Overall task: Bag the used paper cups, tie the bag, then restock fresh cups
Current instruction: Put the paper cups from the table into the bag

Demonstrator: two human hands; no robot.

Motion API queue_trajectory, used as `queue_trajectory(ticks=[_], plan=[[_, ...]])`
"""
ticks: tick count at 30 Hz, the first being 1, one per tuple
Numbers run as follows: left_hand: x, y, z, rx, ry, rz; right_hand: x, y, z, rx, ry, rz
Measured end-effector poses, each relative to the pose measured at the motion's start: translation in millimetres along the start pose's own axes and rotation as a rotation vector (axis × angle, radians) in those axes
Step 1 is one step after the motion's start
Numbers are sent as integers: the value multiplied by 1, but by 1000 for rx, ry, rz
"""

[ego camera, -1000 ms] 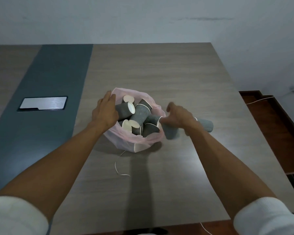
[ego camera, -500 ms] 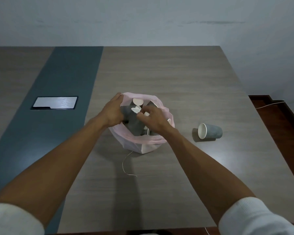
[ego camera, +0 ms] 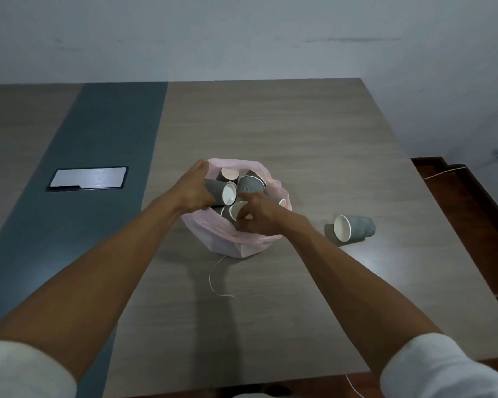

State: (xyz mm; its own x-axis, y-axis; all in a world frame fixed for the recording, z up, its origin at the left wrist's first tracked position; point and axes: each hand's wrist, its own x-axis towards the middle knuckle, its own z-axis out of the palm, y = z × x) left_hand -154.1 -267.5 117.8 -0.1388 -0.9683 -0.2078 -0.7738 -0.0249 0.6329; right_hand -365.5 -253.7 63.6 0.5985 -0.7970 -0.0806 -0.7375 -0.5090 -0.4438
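Observation:
A pink plastic bag [ego camera: 227, 239] stands open in the middle of the wooden table [ego camera: 299, 139], holding several grey ribbed paper cups [ego camera: 249, 183] with white insides. My left hand [ego camera: 194, 192] grips the bag's left rim, against a cup lying on its side. My right hand [ego camera: 260, 216] hovers over the cups at the bag's near right side, fingers loosely curled, with nothing seen in them. One more grey cup [ego camera: 357, 228] lies on its side on the table, right of the bag. A thin white string [ego camera: 213, 280] lies in front of the bag.
A silver rectangular plate [ego camera: 88, 179] sits flush in the table's dark blue strip [ego camera: 98, 139] at left. The table's right edge drops to a brown wooden ledge [ego camera: 472, 239] crossed by a white cable [ego camera: 443, 173]. A pale wall stands behind.
My right hand carried a cup from the bag's right side into the bag, then let it go and drew back toward the near rim. My left hand kept its hold.

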Motion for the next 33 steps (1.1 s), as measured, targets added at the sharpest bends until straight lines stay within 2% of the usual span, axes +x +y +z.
queue_trajectory(ticks=[3, 5, 7, 9, 11, 14, 16, 19, 22, 25, 30, 33], plan=[[-1, 1, 11, 60, 49, 79, -13, 6, -1, 224, 93, 176], [1, -2, 17, 116, 84, 105, -23, 17, -4, 340, 217, 310], [3, -5, 25, 141, 128, 59, -36, 39, -2, 259, 360, 464], [3, -4, 29, 158, 189, 1, -53, 63, 1, 87, 414, 661], [3, 4, 33, 176, 232, -41, -80, 85, 5, -33, 332, 899], [5, 12, 38, 201, 260, -112, -118, 112, 16, -99, 53, 1126], [6, 17, 42, 211, 268, -143, -138, 123, 22, -252, -65, 1118], [9, 23, 48, 236, 283, -187, -146, 137, 20, -479, -127, 925], [11, 24, 52, 244, 307, -199, -127, 139, 7, -489, -99, 786], [13, 18, 52, 233, 318, -170, -91, 129, -14, -298, 84, 713], [9, 11, 42, 177, 296, -72, -26, 89, -57, 171, 572, 618], [11, 5, 33, 165, 282, -43, 4, 60, -69, 548, 680, 489]])
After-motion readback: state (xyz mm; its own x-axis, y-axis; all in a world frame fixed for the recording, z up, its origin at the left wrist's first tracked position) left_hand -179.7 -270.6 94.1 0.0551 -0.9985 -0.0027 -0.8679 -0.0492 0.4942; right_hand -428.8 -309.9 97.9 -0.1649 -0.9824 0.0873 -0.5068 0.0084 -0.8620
